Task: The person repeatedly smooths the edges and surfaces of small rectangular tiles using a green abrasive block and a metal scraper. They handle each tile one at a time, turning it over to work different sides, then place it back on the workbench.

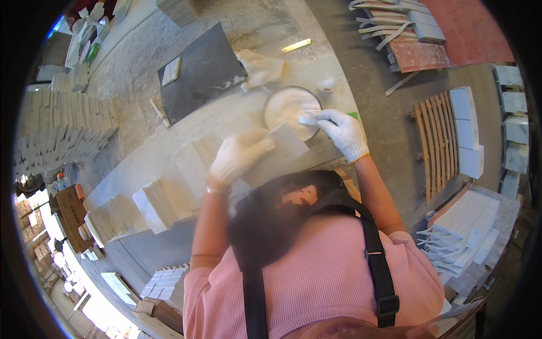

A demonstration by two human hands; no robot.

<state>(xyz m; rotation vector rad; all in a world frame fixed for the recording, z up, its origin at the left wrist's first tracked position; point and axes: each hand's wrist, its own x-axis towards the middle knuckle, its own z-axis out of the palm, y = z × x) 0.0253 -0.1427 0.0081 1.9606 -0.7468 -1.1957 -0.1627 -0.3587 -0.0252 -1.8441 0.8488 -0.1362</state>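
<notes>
My left hand [240, 153], in a white glove, presses on a grey stone tile [282, 148] lying on the pale workbench [186, 135]. My right hand [344, 131], also gloved, grips a small white sponge or pad [308, 118] at the rim of a round metal bowl [289, 108] filled with white paste. The tile's far edge lies just below the bowl.
A dark slate slab [203, 73] with a small pale tile [171, 71] on it lies beyond the bowl, next to a crumpled cloth [261, 68]. Stacks of pale tiles [152, 204] stand on the bench at left. More tile piles [468, 226] and a wooden pallet [435, 141] sit on the floor at right.
</notes>
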